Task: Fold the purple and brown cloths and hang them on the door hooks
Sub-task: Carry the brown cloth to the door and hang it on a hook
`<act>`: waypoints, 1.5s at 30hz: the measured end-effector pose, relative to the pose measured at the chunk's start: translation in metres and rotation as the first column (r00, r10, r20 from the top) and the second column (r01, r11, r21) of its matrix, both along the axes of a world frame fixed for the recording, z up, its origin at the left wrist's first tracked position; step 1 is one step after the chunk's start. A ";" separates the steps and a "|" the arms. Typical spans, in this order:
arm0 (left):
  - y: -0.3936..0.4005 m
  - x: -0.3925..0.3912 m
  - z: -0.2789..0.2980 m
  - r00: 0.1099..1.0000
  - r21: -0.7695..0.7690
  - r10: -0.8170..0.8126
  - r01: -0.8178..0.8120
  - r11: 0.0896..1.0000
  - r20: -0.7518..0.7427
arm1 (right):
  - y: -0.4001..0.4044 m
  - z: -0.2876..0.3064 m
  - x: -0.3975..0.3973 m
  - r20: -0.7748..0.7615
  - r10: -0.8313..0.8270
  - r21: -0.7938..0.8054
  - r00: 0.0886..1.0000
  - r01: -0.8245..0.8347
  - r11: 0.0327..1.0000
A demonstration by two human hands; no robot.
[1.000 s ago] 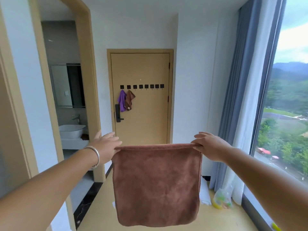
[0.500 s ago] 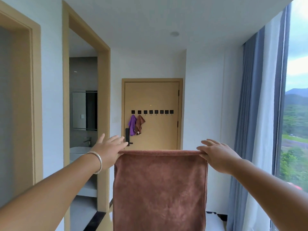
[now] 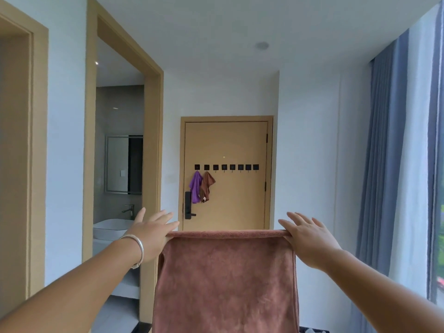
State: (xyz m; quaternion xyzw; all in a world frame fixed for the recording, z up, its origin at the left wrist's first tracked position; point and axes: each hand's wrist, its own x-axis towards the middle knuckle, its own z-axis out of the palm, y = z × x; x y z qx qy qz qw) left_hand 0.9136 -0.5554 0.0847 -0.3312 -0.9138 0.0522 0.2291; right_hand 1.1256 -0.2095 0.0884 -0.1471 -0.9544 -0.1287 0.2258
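Brown towelling hangs between my hands: my left hand (image 3: pixel 151 236) pinches one top corner of the brown cloth (image 3: pixel 225 282) with its fingers splayed, and my right hand (image 3: pixel 310 239) pinches the other the same way. Well beyond them, the door hooks (image 3: pixel 225 167) already carry a purple cloth (image 3: pixel 195 187) and a small brown cloth (image 3: pixel 207 186). With so light a pinch, I judge a corner could slip as I fold, dropping the cloth.

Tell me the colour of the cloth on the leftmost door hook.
Purple cloth, clearest in the head view.
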 end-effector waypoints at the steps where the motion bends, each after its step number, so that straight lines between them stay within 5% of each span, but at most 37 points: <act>1: 0.005 -0.015 0.000 1.000 0.000 -0.003 0.003 1.000 -0.001 | 0.004 0.000 -0.015 -0.001 -0.007 0.001 1.000 0.007 1.000; 19: 0.103 -0.258 0.007 0.998 -0.006 -0.029 0.030 1.000 0.050 | 0.089 0.004 -0.266 -0.023 -0.083 -0.046 0.996 0.082 0.996; 45: 0.328 -0.549 0.014 0.993 0.009 0.121 -0.121 0.993 -0.001 | 0.331 -0.004 -0.588 -0.056 0.010 -0.119 0.998 -0.016 0.993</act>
